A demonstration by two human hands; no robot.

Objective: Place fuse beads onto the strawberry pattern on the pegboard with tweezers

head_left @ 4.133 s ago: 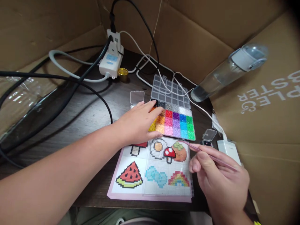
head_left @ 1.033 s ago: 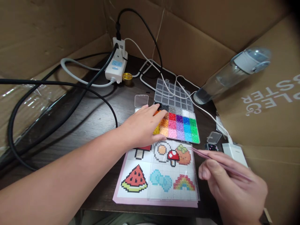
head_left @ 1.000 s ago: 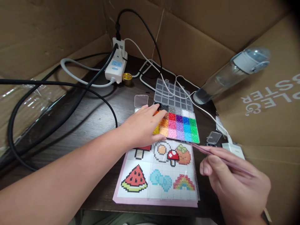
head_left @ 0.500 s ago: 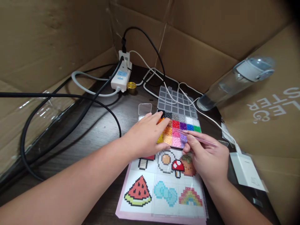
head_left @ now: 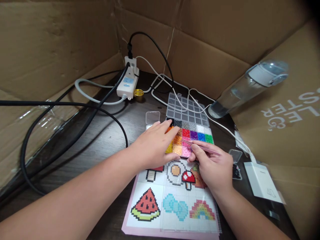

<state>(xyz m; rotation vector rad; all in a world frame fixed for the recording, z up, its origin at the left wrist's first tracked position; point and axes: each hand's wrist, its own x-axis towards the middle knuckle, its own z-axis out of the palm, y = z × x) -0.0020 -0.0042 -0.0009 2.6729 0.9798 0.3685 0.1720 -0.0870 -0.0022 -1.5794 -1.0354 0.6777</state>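
My left hand (head_left: 153,145) lies with fingers spread over the left side of a bead box (head_left: 210,130), whose compartments hold small beads sorted by colour. Pink tweezers (head_left: 208,150) are pinched in my right hand (head_left: 217,168). Their tips point left above the pink beads (head_left: 186,151), close to the orange ones; whether they grip a bead is too small to tell. Below the box is a pattern sheet (head_left: 140,190) with a watermelon (head_left: 147,204), partly covered by a clear pegboard (head_left: 175,225). A red and white mushroom made of beads (head_left: 188,178) lies on the board.
The box's clear lid (head_left: 187,107) is folded back, with a white cable across it. A power strip (head_left: 127,85) and gold cup (head_left: 138,94) stand behind. At right are a water bottle (head_left: 245,86), a white charger (head_left: 262,182) and a small container of dark bits (head_left: 236,171). Cardboard walls surround the table.
My right hand has shifted left with the tweezers, uncovering the small container at right. My left hand keeps its place on the box. The whole view has shifted slightly.
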